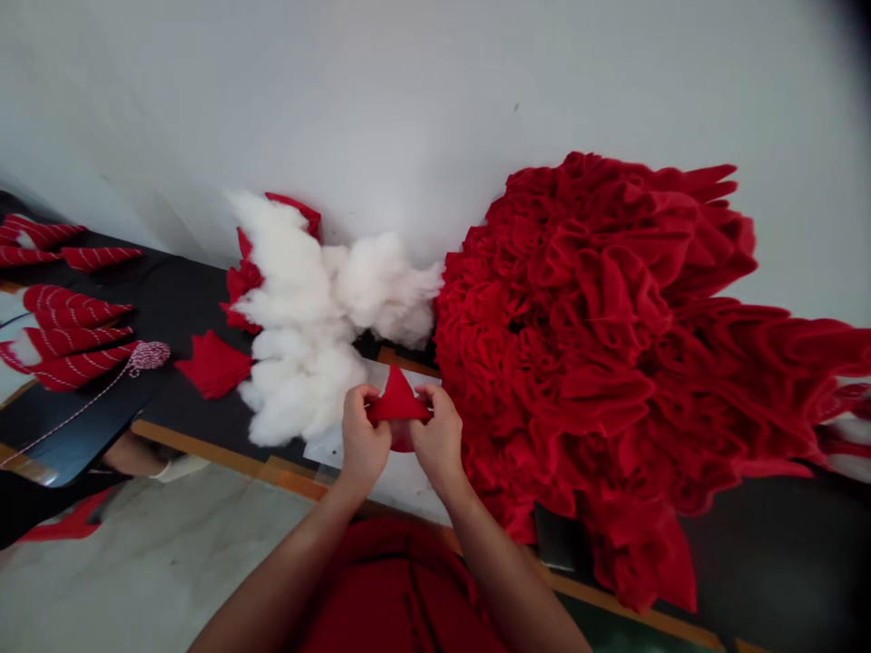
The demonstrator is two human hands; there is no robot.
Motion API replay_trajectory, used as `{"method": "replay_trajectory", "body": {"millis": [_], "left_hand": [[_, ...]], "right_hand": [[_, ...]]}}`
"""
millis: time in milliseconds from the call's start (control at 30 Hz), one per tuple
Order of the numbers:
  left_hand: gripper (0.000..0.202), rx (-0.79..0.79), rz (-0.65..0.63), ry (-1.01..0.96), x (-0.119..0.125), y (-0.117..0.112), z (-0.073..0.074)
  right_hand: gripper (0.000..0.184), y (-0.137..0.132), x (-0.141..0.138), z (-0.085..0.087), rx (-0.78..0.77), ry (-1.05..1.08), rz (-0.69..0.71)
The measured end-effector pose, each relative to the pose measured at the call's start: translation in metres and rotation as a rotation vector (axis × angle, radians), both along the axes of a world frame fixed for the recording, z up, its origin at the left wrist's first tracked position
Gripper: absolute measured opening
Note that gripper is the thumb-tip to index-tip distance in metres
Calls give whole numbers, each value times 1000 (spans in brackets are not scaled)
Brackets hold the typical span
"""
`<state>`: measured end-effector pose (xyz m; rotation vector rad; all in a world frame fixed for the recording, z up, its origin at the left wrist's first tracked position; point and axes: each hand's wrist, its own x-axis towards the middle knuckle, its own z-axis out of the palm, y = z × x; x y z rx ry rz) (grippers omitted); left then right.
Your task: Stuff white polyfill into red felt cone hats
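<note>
Our bare arms come up from the bottom of the view in a narrow V, the left forearm (pixel 286 567) and right forearm (pixel 507 571) slanting inward. Our left hand (pixel 364 437) and right hand (pixel 439 442) stand just apart at the centre, wrists gently bent (we see mostly their backs), with the curled fingertips (pixel 354 396) of each pinched closed.

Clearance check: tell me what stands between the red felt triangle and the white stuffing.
Only the left hand, pinching the red felt triangle, stands between it and the white stuffing; nothing else shows.
</note>
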<state>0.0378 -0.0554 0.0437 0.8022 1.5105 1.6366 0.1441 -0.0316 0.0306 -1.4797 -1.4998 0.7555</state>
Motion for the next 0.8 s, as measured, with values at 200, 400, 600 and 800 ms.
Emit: {"method": "replay_trajectory", "body": {"millis": [200, 400, 600, 800], "left_hand": [[32, -129, -77, 41, -1, -1, 1], [25, -220, -96, 153, -9, 2, -2], [30, -199, -165, 210, -10, 2, -3], [43, -87, -310, 45, -7, -3, -4]], "right_hand": [[33, -4, -4, 5, 79, 46, -13], [56, -16, 0, 6, -156, 327, 216], [35, -12, 4, -4, -246, 366, 51], [26, -9, 5, -5, -251, 374, -27]]}}
